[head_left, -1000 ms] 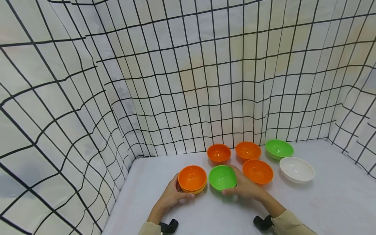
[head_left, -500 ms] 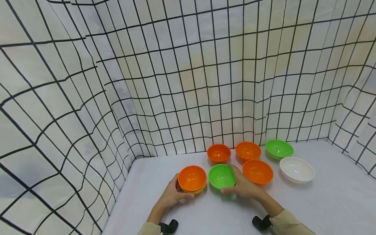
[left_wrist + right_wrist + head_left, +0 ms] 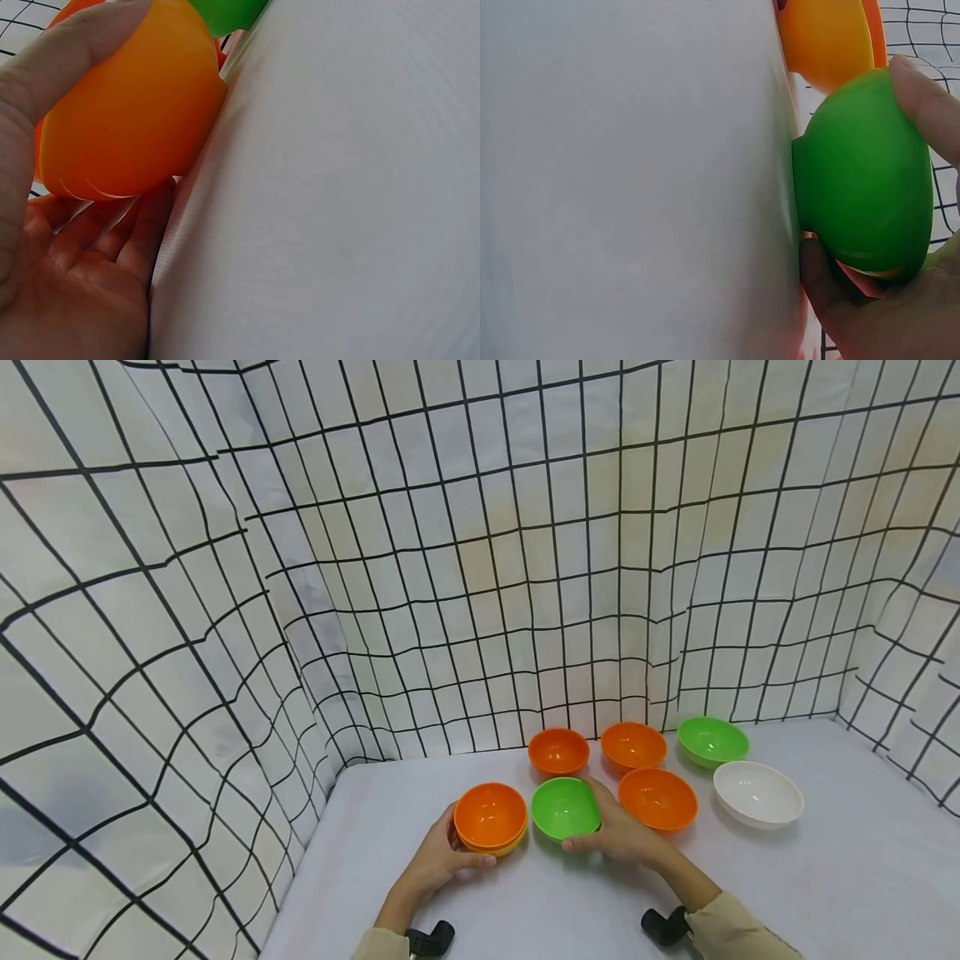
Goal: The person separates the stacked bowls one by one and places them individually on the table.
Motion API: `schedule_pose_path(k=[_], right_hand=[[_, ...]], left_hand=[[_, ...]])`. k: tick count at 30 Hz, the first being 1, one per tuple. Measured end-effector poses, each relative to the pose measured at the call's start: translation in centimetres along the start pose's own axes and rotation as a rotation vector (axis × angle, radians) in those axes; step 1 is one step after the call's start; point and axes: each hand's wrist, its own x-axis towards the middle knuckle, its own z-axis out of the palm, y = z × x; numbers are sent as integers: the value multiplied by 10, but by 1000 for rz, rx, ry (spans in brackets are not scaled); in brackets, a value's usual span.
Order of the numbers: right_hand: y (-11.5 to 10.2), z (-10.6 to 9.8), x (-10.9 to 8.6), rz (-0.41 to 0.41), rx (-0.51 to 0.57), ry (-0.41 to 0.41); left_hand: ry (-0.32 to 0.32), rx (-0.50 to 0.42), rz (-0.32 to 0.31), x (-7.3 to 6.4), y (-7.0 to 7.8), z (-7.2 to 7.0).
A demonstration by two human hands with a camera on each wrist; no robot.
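Note:
An orange bowl (image 3: 491, 814) sits nested in a yellow bowl (image 3: 504, 850), whose rim shows just below it. My left hand (image 3: 442, 852) grips this stack from its left side, thumb along the front and fingers curving behind. In the left wrist view the yellow bowl's wall (image 3: 135, 105) lies between thumb and fingers. To the right of the stack, my right hand (image 3: 618, 831) holds a green bowl (image 3: 564, 808) by its right side. The right wrist view shows the thumb at the green bowl's rim (image 3: 870, 172) and fingers around its lower side, its foot close to the tabletop.
Behind stand two orange bowls, one at left (image 3: 558, 752) and another (image 3: 633, 745) beside it. A third orange bowl (image 3: 658, 799) is just right of my right hand. Farther right are another green bowl (image 3: 712, 742) and a white bowl (image 3: 758, 793). Grid-patterned cloth walls (image 3: 480, 560) enclose the white table.
The green bowl in my right hand has shifted slightly left and away from me, the hand moving with it. My left hand and its stacked bowls have stayed put.

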Motion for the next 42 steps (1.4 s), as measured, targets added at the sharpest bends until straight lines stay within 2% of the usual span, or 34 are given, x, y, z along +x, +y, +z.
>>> schedule_pose_path(k=[14,22,42], right_hand=[[-2,2,3,-11,16,14],[-1,3,2,-3,29,18],[1,4,3,2,12,25]], left_hand=[[-4,-21,2,3,-4,-1],[-7,-3,7,3,-5,-1],[-3,-22,6,2,-2,-2]])
